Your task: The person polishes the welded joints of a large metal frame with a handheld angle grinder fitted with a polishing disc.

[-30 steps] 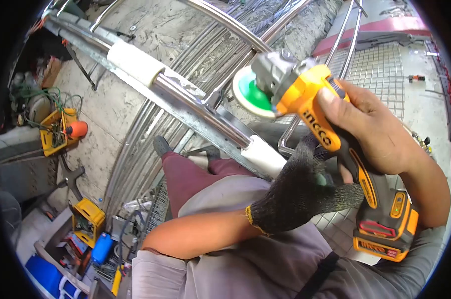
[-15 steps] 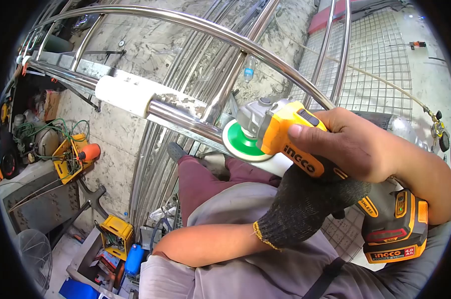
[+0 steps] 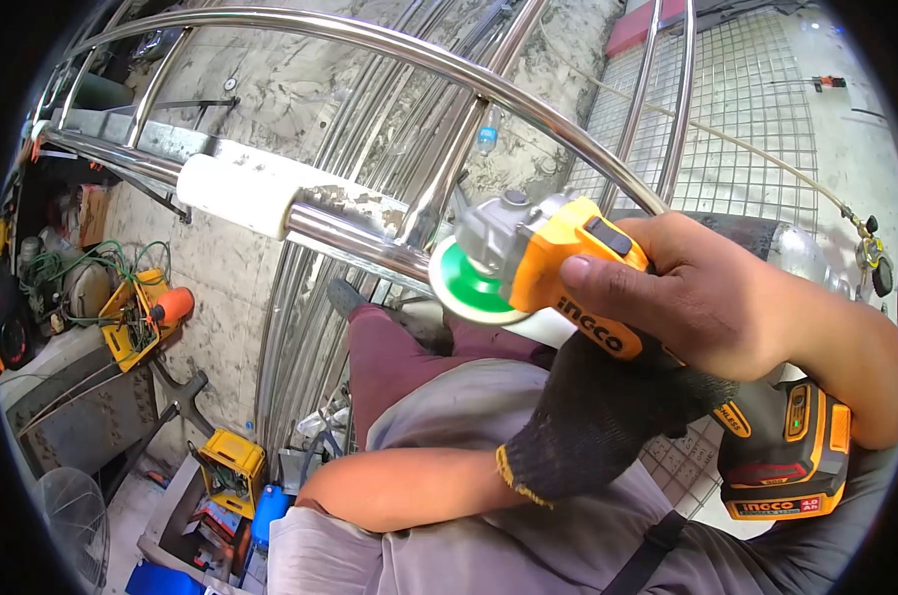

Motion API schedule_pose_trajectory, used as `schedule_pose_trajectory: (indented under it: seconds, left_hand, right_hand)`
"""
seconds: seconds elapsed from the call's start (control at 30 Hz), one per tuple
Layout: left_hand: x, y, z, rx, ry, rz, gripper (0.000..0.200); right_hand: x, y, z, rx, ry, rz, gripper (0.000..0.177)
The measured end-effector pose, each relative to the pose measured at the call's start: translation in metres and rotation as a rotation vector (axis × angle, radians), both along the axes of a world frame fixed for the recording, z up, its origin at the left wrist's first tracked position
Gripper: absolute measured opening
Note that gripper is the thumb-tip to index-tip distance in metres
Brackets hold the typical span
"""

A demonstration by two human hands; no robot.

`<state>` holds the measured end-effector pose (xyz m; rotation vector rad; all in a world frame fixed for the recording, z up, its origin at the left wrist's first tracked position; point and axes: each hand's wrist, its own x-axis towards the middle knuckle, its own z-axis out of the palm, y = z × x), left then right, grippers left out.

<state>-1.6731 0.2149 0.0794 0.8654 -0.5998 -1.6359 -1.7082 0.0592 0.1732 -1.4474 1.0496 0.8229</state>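
Observation:
My bare right hand (image 3: 687,293) is wrapped round the head end of a yellow and black cordless grinder (image 3: 558,263). Below it, my left hand (image 3: 608,421), in a black knitted glove with a yellow cuff, holds the grinder body from underneath. The green disc (image 3: 472,285) is at the steel tube (image 3: 360,241); whether they touch is unclear. A white wrap (image 3: 236,195) surrounds the tube further left. The grinder's battery (image 3: 786,461) sticks out at the lower right.
Curved steel railing (image 3: 370,35) arches across the top. Long metal tubes lie on the floor beneath. Wire mesh (image 3: 746,119) and a hose (image 3: 746,149) are at the right. Yellow holders (image 3: 233,471), a fan (image 3: 67,506) and a blue container (image 3: 269,516) stand at lower left.
The grinder and its green disc have shifted slightly left, with both hands still on it. The railing and wrapped tube appear slightly further left in view.

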Motion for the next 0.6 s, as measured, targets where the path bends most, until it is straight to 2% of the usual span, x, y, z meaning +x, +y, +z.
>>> schedule_pose_trajectory:
  seconds: [0.07, 0.17, 0.27, 0.4, 0.53, 0.6]
  left_hand:
    - [-0.01, -0.006, -0.006, -0.09, -0.001, 0.035, 0.035]
    - [-0.015, -0.001, -0.012, -0.154, 0.018, 0.069, 0.037]
    - [-0.014, 0.007, -0.018, -0.187, 0.037, 0.099, 0.039]
    - [-0.007, 0.017, -0.025, -0.231, 0.069, 0.143, 0.042]
    - [0.004, 0.026, -0.034, -0.278, 0.097, 0.205, 0.045]
    - [0.013, 0.031, -0.04, -0.3, 0.112, 0.252, 0.046]
  right_hand:
    - [0.0, 0.002, 0.005, -0.059, 0.075, 0.012, 0.051]
    - [-0.001, 0.02, 0.029, -0.357, 0.128, 0.27, 0.053]
    - [0.001, 0.032, 0.027, -0.378, 0.068, 0.291, 0.055]
    - [0.013, 0.037, 0.02, -0.291, 0.056, 0.332, 0.049]
    - [0.028, 0.04, 0.012, -0.318, -0.016, 0.383, 0.046]
    - [0.05, 0.043, 0.011, -0.297, -0.035, 0.342, 0.045]
